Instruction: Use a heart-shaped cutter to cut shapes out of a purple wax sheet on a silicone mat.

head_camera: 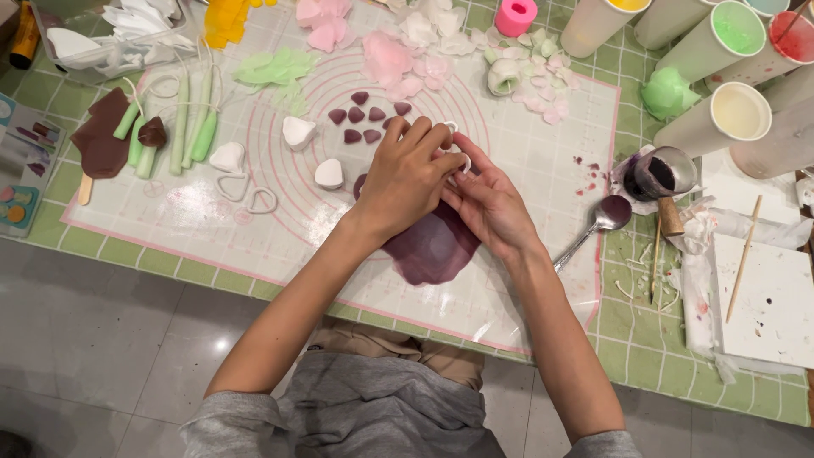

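At the centre of the frame, the left hand (405, 178) and right hand (485, 203) pinch closed on a small white cutter (462, 163) above the dark purple sheet (432, 246). Squeezing could likely bend the cutter or tear the soft petal; a forearm might smear the sheet.

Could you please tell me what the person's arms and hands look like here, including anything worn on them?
Both forearms are bare from the elbows down, and the left hand and right hand are bare too: no gloves, rings, watch or bracelets show. Grey sleeves are pushed up to about the elbows, matching the grey top. Fingernails look short and unpainted.
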